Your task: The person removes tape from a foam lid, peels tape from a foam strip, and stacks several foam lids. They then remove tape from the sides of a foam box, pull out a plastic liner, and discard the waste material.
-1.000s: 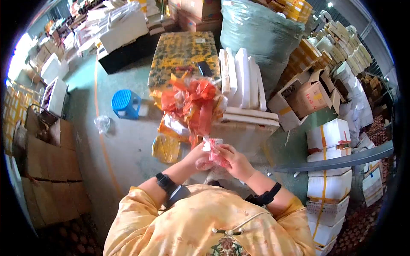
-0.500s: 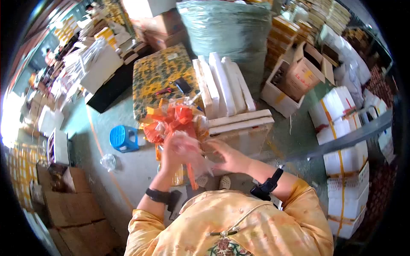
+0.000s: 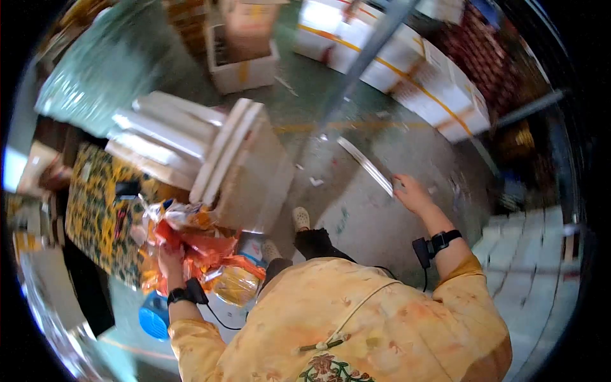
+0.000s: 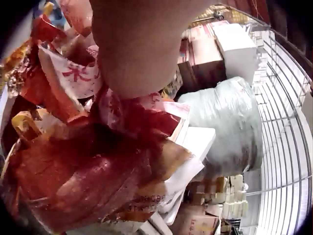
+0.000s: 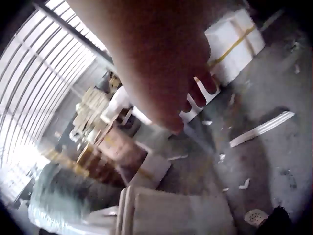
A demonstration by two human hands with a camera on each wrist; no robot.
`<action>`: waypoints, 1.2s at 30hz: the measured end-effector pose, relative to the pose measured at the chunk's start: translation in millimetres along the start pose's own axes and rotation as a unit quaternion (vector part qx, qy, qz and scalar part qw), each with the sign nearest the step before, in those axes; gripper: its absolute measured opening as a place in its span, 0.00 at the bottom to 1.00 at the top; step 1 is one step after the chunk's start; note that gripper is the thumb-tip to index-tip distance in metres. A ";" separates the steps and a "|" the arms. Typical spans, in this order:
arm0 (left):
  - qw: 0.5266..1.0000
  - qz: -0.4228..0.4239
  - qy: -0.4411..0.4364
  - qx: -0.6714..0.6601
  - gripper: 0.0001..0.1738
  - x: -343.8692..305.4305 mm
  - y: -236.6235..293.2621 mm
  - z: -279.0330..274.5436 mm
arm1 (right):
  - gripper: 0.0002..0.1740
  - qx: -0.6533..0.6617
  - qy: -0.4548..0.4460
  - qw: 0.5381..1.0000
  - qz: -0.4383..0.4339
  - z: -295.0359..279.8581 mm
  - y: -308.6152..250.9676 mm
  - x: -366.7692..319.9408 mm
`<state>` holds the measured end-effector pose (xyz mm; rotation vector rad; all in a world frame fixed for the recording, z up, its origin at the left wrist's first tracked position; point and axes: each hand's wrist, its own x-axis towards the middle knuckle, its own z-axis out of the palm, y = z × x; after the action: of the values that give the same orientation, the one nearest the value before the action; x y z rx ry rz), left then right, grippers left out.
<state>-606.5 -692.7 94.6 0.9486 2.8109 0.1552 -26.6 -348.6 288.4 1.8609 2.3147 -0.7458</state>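
Observation:
My left hand (image 3: pixel 169 260) is in among a heap of crumpled red plastic bags (image 3: pixel 207 248). In the left wrist view the bags (image 4: pixel 83 176) cover its fingers, so I cannot tell whether it grips one. To the right, my right hand (image 3: pixel 415 194) hangs out over the floor with its fingers loosely bent and nothing in them. A long white strip (image 3: pixel 366 167) overlaps its fingertips in the head view. From the right wrist, that strip (image 5: pixel 261 129) shows on the floor, well away from the fingers (image 5: pixel 198 95).
White foam boards (image 3: pixel 159 137) stand beside a foam box (image 3: pixel 254 178). A camouflage-patterned surface (image 3: pixel 95 210) holds a dark phone-like object (image 3: pixel 127 189). A blue stool (image 3: pixel 154 316) is at lower left. Taped white foam boxes (image 3: pixel 407 70) and a grey metal bar (image 3: pixel 369 57) lie ahead.
The view has swung right. Both hands were together at a pinkish clear bag; now they are wide apart, the left at the red bags, the right out over the floor.

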 end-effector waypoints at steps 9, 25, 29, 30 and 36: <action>0.992 0.001 -0.117 -0.039 0.26 10.9 56.8 -36.2 | 0.24 -0.043 -0.038 0.954 0.293 34.9 124.1 -207.6; 0.946 0.152 0.281 -0.066 0.37 -141.6 171.9 -70.9 | 0.18 0.141 0.062 0.939 0.308 85.7 326.8 -301.3; 0.942 0.235 0.194 -0.140 0.35 -175.0 208.1 -26.3 | 0.10 0.171 0.043 0.934 0.311 61.8 358.2 -295.1; 0.945 0.240 0.174 -0.137 0.35 -182.9 214.5 -18.5 | 0.10 0.194 0.071 0.933 0.293 66.5 374.4 -293.0; 0.956 0.283 -0.057 -0.044 0.35 -224.6 282.6 4.3 | 0.09 0.271 0.129 0.930 0.213 46.6 369.7 -242.3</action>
<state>-262.8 -605.4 162.2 1.6531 2.3313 0.2807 371.6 -532.2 215.5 2.7198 1.8153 -1.2206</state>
